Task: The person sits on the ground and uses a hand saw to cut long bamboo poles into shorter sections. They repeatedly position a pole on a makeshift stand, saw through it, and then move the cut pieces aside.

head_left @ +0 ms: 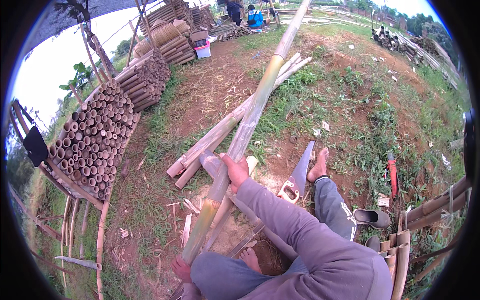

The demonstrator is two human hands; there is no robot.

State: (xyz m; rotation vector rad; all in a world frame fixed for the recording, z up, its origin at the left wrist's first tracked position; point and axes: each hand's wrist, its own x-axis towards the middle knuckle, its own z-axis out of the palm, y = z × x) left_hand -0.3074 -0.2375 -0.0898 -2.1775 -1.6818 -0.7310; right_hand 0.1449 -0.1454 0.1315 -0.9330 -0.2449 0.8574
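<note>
A long green-brown bamboo pole runs slantwise from beside my left knee to the top of the view. Around its middle stretch my right hand is closed, the thumb lying along its upper side. My left hand grips the pole's near end by my knee, its fingers partly hidden. Beneath the pole, crossed pieces of bamboo form a low support. A hand saw with a pale handle rests on the ground beside my outstretched bare foot.
Several cut bamboo poles lie under the long one. Stacked bamboo tubes fill a rack at left. A red-handled tool and a dark clog lie at right. Far off, a person in blue sits near more stacks.
</note>
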